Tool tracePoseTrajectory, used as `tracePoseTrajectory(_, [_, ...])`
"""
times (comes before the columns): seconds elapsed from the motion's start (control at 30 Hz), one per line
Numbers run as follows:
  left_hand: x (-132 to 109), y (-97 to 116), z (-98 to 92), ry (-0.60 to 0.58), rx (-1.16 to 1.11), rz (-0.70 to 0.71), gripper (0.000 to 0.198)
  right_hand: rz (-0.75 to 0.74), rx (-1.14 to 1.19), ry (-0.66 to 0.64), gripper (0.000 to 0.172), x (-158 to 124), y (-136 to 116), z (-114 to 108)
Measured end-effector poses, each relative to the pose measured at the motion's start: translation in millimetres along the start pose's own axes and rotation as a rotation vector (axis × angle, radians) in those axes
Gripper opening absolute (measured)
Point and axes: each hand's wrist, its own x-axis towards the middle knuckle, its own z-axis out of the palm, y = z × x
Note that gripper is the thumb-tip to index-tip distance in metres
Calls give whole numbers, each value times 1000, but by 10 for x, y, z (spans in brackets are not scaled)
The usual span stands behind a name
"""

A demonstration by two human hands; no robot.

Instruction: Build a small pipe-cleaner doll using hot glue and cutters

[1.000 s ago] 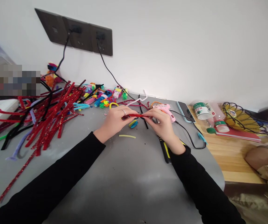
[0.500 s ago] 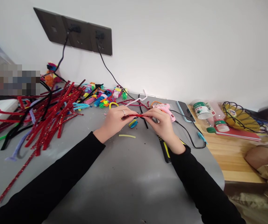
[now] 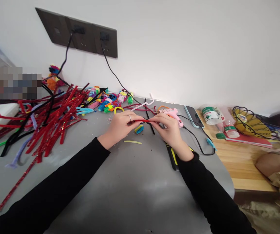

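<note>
Both hands meet over the middle of the grey table (image 3: 130, 191). My left hand (image 3: 120, 125), a ring on one finger, is closed in a pinch on one end of a short red pipe cleaner (image 3: 142, 121). My right hand (image 3: 168, 127) pinches the other end. Just below the hands lie a small blue-and-yellow curled piece (image 3: 139, 129) and a short yellow strip (image 3: 133, 142). A pink glue gun (image 3: 172, 113) lies right behind my right hand.
A big heap of red glitter pipe cleaners (image 3: 47, 123) covers the left of the table, with small colourful pieces (image 3: 107, 100) behind it. A phone (image 3: 193, 116), black cable (image 3: 198, 143), bottles (image 3: 210, 115) and a wire basket (image 3: 249, 123) lie to the right. A black-and-yellow tool (image 3: 172, 157) lies by my right wrist.
</note>
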Motion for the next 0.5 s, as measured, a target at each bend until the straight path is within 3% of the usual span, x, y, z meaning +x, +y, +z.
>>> tracePoseTrajectory(0.5, [-2, -13, 14, 13, -5, 25, 16, 5, -12, -8, 11, 3, -7, 8])
